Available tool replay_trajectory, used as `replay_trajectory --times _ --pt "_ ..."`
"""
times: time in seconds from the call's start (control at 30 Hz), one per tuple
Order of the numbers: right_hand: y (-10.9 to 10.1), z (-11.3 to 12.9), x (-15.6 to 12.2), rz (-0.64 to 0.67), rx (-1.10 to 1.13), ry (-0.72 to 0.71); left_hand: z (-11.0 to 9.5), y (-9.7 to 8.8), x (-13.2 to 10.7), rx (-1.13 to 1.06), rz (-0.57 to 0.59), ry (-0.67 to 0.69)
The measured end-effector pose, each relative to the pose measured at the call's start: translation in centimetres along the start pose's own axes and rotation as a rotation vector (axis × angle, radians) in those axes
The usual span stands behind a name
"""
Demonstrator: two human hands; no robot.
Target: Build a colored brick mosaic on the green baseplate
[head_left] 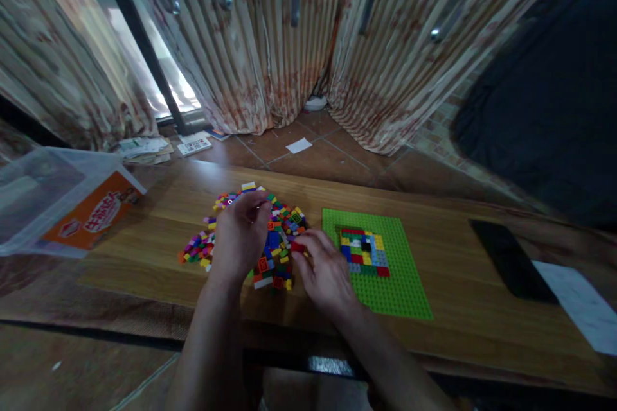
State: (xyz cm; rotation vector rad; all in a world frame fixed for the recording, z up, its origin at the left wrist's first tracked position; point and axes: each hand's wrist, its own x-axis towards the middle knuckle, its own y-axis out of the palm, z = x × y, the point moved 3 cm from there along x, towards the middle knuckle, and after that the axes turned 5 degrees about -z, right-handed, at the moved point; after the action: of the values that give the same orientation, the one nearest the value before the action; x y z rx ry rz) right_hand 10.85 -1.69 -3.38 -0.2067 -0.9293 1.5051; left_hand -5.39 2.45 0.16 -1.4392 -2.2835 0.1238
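A loose heap of small coloured toy bricks (274, 241) is spread over the wooden table. Over its left part hovers my left hand (240, 234), its fingers curled in toward the thumb; whatever they may hold is hidden. At the heap's right edge, my right hand (330, 276) pinches a red brick (297, 247) between thumb and fingers. Just right of that hand lies a green studded baseplate (407, 276). A roughly square patch of multicoloured bricks (357, 259) is fixed on it, with a small dark spot near its middle.
At the table's left end stands a clear plastic box (62, 167) with an orange label. A dark flat slab (511, 260) and a white sheet (578, 302) lie at the right. Beyond the wooden table (159, 205) are papers (144, 149) on the tiled floor and striped curtains (279, 45).
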Motion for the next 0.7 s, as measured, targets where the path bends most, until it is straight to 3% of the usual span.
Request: replay_trajectory --times 0.13,0.27,0.33,0.5,0.7 --pt "-2.9 -1.1 0.6 -0.136 0.167 0.158 -0.1 0.2 -0.1 0.081 0.032 0.019" --pt "-7.3 -4.8 0.8 -0.398 0.373 0.370 -0.2 0.9 -0.2 0.183 0.093 0.092" --pt "-9.5 -6.9 0.7 -0.505 0.351 0.466 -0.3 1.5 -0.4 0.237 0.128 0.122" --pt "-12.4 -10.5 0.4 -0.517 0.261 0.584 -1.1 3.4 -1.3 0.316 0.227 0.131" --pt "-12.2 -11.8 -0.2 -0.323 0.257 0.634 -1.8 5.2 -2.4 0.290 0.352 0.202"
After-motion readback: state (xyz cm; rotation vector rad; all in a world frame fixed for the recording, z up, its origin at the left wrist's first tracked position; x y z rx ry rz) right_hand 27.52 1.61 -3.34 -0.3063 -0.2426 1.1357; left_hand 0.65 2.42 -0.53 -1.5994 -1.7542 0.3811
